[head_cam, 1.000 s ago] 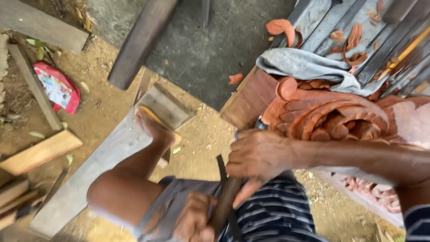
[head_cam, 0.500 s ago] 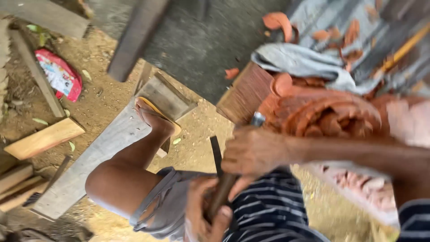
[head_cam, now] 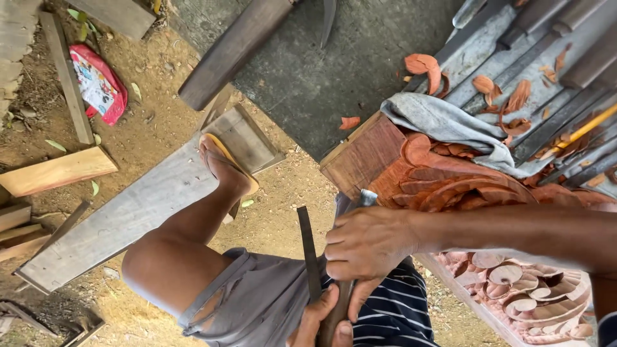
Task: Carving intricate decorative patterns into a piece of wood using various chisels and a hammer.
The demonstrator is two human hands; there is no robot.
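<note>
My right hand (head_cam: pixel 367 243) reaches in from the right and is closed around a dark wooden tool handle (head_cam: pixel 335 307) with a metal end (head_cam: pixel 367 196) showing above my fingers. My left hand (head_cam: pixel 320 316), at the bottom edge, grips the lower part of the same handle over my lap. A thin dark metal strip (head_cam: pixel 307 247) stands beside the handle, touching my left hand; whether that hand holds it is unclear. Just right of the hands lies a reddish carved wood panel (head_cam: pixel 443 183) with curled relief.
A grey cloth (head_cam: pixel 450 122) drapes over the panel. Several chisels (head_cam: pixel 546 58) and red shavings lie on the bench at the upper right. My foot (head_cam: pixel 222 168) rests on a grey plank (head_cam: pixel 122 222). Timber offcuts (head_cam: pixel 54 172), a red packet (head_cam: pixel 96 83) and a dark beam (head_cam: pixel 231 51) lie on the sandy ground.
My right hand has shifted slightly lower on the handle. My left hand has moved a little to the right along my lap. The view has drifted slightly.
</note>
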